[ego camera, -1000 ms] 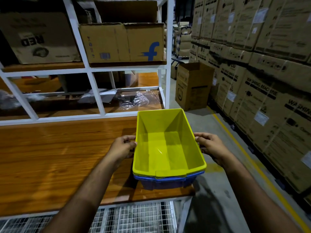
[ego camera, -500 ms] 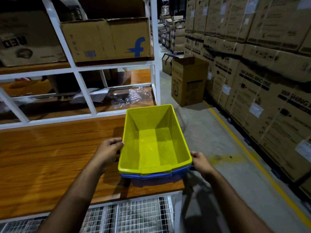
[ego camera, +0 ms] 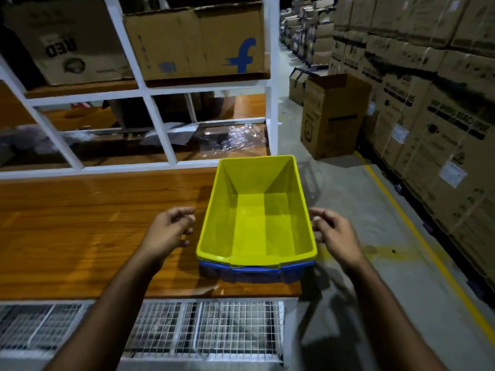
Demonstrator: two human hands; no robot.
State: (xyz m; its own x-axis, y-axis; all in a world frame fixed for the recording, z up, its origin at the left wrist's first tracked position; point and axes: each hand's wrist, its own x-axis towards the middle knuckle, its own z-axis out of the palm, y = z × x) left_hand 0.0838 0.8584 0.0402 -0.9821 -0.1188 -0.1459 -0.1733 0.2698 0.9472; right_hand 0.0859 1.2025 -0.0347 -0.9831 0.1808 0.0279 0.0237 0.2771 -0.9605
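An empty yellow bin (ego camera: 257, 218) sits nested in a blue bin (ego camera: 254, 273) at the right end of a wooden shelf board (ego camera: 88, 226), partly overhanging its right edge. My left hand (ego camera: 168, 231) hovers just left of the yellow bin, with a gap to its wall, fingers loosely curled and holding nothing. My right hand (ego camera: 334, 234) is on the bin's right side, its curled fingertips close to the rim. I cannot tell whether they touch it.
A white metal rack frame (ego camera: 158, 129) rises behind the board, with cardboard boxes (ego camera: 195, 41) above and crumpled plastic wrap (ego camera: 235, 140) behind. Wire mesh (ego camera: 203, 330) lies below. An open carton (ego camera: 332, 116) stands on the concrete aisle, and stacked cartons (ego camera: 442, 116) line the right behind a yellow floor line.
Both hands gripped the bin's sides in the earlier frames. Now they have come off it, the left hand pulled away to the left. The bins rest on the shelf board.
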